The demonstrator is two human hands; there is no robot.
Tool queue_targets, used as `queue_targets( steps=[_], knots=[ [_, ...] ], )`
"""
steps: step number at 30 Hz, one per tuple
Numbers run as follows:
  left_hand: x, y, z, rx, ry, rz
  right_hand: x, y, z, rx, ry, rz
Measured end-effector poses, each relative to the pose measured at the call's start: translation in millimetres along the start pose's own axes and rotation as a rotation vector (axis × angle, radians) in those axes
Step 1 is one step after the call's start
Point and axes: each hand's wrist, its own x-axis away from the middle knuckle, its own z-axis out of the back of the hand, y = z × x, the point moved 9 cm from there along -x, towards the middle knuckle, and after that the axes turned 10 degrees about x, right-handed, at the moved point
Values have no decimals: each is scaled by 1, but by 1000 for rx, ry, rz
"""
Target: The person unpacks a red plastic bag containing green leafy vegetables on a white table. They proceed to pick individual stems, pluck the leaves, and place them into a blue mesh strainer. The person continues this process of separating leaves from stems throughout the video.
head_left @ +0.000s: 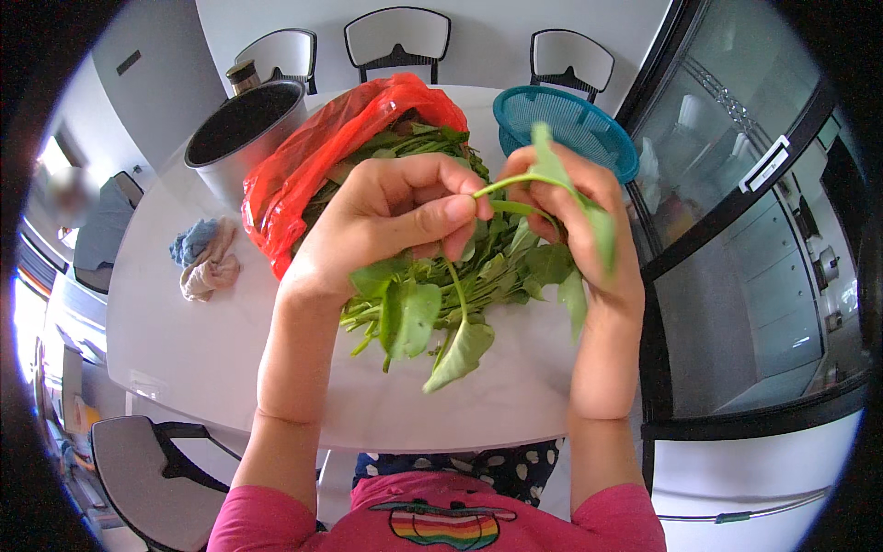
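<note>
My left hand (pixel 407 214) pinches green leafy stems between thumb and fingers, with leaves hanging below it. Close on its right, my right hand (pixel 572 200) is curled around more of the leafy greens (pixel 597 228), whose leaves look blurred. Beneath both hands a heap of leafy green stems (pixel 497 276) lies on the white table (pixel 441 414), partly in a red plastic bag (pixel 290 186). Behind my right hand stands a teal plastic colander (pixel 607 134).
A dark-lined metal pot (pixel 231 172) stands at the back left beside a capped container (pixel 242 76). Crumpled blue and beige cloths (pixel 210 265) lie left of the bag. Chairs (pixel 398 38) line the far side. A black-framed glass door (pixel 745 276) is at the right. A person (pixel 103 221) sits far left.
</note>
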Motion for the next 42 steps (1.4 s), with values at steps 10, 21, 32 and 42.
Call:
queue_targets(
  steps=[10, 21, 32, 42],
  knots=[
    [-2, -1, -6, -98, -23, -9, 4, -8, -13, 176, -204, 138],
    [-4, -3, 8, -405, 133, -43, 2, -11, 5, 383, 34, 126],
    [0, 1, 12, -388, 216, -43, 3, -12, 3, 369, -6, 100],
    [-2, 2, 9, -512, 255, -114, 1, -6, 5, 490, 91, 161]
  ],
)
